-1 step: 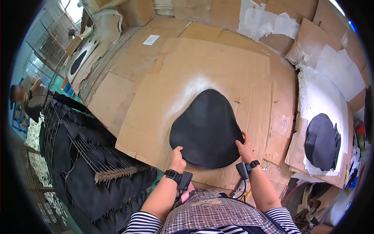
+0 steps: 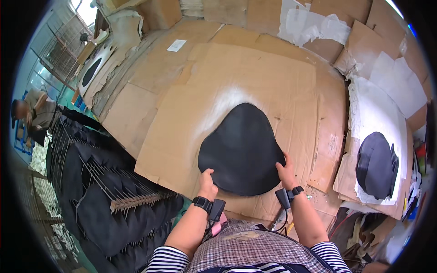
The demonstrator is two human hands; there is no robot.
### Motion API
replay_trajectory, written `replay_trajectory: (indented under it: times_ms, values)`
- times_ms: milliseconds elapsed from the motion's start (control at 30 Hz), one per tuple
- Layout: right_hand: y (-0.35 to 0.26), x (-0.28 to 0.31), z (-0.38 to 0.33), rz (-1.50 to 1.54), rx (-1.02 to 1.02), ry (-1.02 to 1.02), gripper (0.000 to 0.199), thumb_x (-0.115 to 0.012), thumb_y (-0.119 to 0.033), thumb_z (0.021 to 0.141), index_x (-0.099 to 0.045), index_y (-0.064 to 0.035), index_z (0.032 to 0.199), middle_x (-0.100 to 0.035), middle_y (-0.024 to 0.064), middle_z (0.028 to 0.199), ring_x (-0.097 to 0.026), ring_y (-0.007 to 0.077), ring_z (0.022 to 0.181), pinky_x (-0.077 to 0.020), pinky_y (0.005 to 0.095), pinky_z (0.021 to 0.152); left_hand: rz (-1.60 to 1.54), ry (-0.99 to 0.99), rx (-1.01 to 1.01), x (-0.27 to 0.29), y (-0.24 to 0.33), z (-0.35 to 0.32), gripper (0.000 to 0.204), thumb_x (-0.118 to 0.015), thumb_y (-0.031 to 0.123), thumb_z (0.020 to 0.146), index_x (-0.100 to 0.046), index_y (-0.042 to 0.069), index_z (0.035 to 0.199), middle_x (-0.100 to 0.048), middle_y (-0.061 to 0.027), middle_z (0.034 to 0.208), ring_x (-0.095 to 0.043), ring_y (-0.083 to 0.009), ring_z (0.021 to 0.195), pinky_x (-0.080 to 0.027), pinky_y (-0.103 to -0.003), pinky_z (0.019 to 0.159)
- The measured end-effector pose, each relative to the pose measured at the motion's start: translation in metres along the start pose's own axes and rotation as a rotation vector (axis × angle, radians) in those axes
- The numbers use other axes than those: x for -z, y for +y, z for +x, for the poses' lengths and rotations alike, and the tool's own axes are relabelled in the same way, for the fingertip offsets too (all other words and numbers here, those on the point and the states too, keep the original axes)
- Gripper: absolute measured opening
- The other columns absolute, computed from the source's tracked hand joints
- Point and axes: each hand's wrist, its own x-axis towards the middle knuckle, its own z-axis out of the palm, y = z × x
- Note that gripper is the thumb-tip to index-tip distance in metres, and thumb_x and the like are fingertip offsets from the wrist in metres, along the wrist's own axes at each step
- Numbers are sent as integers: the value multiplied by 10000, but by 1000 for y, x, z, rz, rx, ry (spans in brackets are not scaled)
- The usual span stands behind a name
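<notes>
A large black sheet piece [image 2: 241, 150], rounded at the bottom and narrowing toward a blunt top, is spread in front of me over brown cardboard [image 2: 168, 141]. My left hand [image 2: 207, 186] grips its lower left edge, thumb on top and the other fingers mostly hidden. At the lower right edge my right hand [image 2: 286, 173] pinches the sheet the same way, thumb over the surface. Whether the sheet's near edge is lifted off the cardboard, I cannot tell. Straps with small dark devices are on both of my wrists.
A stack of similar black pieces [image 2: 375, 166] rests on white paper at the right. Left of the cardboard stands a wire rack [image 2: 136, 200] hung with black pieces. Another person [image 2: 38, 109] is at the far left. A small white card [image 2: 176, 45] lies toward the back.
</notes>
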Motion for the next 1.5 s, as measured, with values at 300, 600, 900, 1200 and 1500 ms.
replay_trajectory:
  times_ms: [300, 600, 900, 1200, 1500]
  values:
    - [1, 1, 0, -168, 164, 68, 533, -504, -27, 836, -360, -5, 1348, -457, 228, 1316, -443, 334, 1233, -338, 361, 1036, 320, 284, -433, -31, -8, -9, 549, -558, 57, 824, -328, -20, 1317, -461, -181, 1264, -519, -285, 1092, -448, -373, 929]
    - [6, -3, -25, -108, 88, 114, 465, -633, -123, 813, -479, 4, 1233, -574, 197, 1166, -560, 291, 1075, -445, 362, 900, 341, 334, -282, -41, 15, -7, 424, -495, 86, 893, -347, -45, 1268, -483, -191, 1225, -535, -295, 1065, -482, -403, 887]
    - [16, -12, 7, -290, 162, 179, 417, -579, -94, 833, -467, 29, 1215, -532, 243, 1163, -511, 363, 1114, -404, 405, 957, 18, 248, -308, -3, 2, 32, 349, -450, 97, 788, -473, -23, 1115, -503, -158, 1156, -508, -256, 1028, -457, -405, 886]
    - [-1, 39, -4, -136, 112, 96, 416, -615, -110, 789, -522, 23, 1172, -546, 215, 1131, -582, 311, 968, -488, 382, 837, 223, -17, -239, 19, 43, 25, 568, -510, 18, 717, -329, -4, 1255, -430, -155, 1199, -435, -282, 1112, -376, -406, 977]
    - [-35, 351, -48, -351, 644, 1035, 191, -560, -1, 782, -600, -25, 967, -572, 91, 875, -565, 171, 712, -474, 284, 638, 1703, 390, -1045, 5, 32, 37, 346, -482, 28, 762, -563, -56, 1088, -484, -210, 1226, -472, -334, 1150, -369, -374, 992]
